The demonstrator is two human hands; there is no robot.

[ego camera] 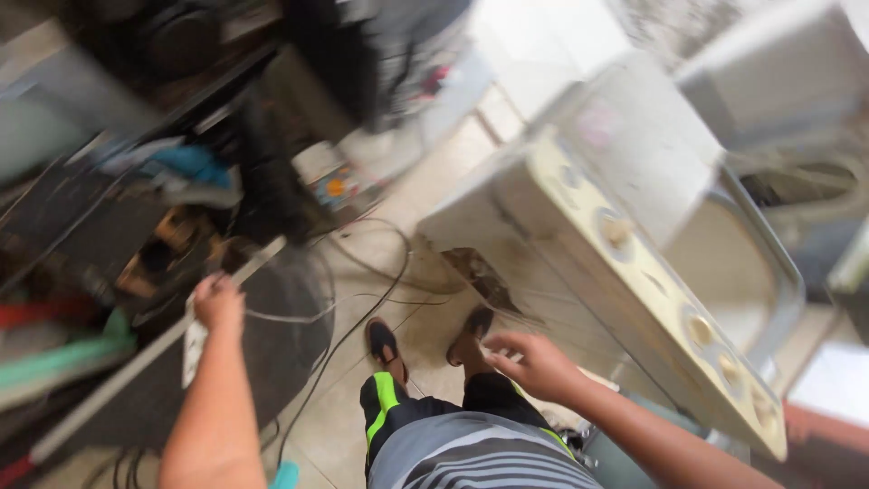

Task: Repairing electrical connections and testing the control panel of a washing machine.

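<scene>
1. Your left hand (218, 302) is closed around a long pale rod (154, 349) that slants from lower left up toward the middle of the view; a small white tag (193, 349) hangs just below your grip.
2. Your right hand (534, 362) is open with fingers loosely spread, holding nothing, just beside the lower front of a worn cream washing machine (634, 272).
3. The washing machine stands to your right, with round dials along its control panel.
4. Under the rod lies a dark round wire fan guard (272, 335) on the tiled floor (425, 181).
5. Thin black cables (362, 317) curl across the floor near your sandalled feet (385, 344).
6. Cluttered shelves (109, 208) fill the blurred left side.
</scene>
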